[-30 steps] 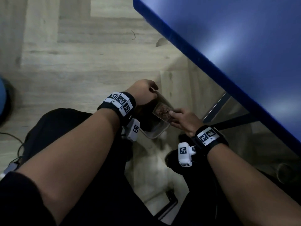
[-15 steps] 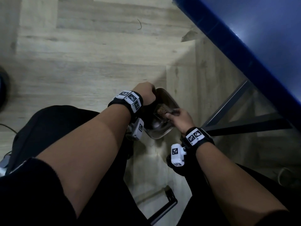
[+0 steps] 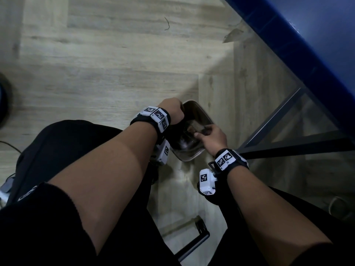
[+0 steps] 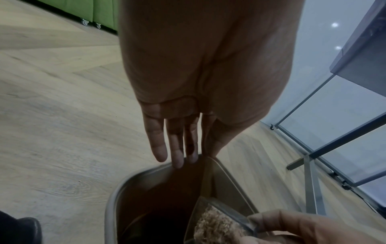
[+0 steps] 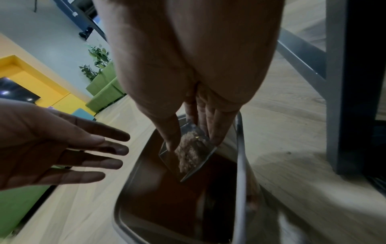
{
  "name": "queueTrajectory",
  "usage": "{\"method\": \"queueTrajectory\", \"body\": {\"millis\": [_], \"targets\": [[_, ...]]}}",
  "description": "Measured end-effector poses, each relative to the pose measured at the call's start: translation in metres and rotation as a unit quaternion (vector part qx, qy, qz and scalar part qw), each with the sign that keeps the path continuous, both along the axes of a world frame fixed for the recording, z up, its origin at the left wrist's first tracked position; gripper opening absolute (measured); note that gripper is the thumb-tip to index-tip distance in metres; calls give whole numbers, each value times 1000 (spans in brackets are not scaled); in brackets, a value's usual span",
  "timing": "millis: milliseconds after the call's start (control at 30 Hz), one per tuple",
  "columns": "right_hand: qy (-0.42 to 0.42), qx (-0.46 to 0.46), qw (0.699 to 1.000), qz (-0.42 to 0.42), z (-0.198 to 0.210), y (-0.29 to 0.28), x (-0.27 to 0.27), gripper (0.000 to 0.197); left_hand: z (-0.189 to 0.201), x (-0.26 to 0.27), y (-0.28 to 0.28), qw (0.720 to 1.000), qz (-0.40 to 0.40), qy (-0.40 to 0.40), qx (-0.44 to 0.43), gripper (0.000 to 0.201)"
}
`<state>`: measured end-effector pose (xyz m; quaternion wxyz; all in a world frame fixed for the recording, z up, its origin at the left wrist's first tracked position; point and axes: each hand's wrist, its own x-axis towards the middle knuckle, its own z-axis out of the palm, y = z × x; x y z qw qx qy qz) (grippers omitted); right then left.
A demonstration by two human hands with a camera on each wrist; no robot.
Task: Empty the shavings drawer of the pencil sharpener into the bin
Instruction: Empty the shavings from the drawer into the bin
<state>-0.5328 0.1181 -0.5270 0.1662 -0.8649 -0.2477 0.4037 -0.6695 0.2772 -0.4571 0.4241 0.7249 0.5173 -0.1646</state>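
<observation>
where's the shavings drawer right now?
The shavings drawer is pinched in the right hand, tilted over the open mouth of the bin, shavings still inside. In the head view it sits mid-frame, right of the left hand.

Drawer point(image 5: 189, 154) above open bin point(image 5: 133, 180), left hand point(image 5: 52, 147) left of it

We find no legible text, brand or number. The black wristbands point(image 3: 157, 120) carry only black-and-white square coded markers, as do the white wrist camera housings point(image 3: 206, 181) at 6 o'clock.
</observation>
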Motion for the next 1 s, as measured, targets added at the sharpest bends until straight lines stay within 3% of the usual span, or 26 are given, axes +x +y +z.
{"method": "queueTrajectory", "body": {"millis": [1000], "targets": [[-58,19,997,51,4,1,-8,49,0,-1,-8,1000,-24,18,-8,41]]}}
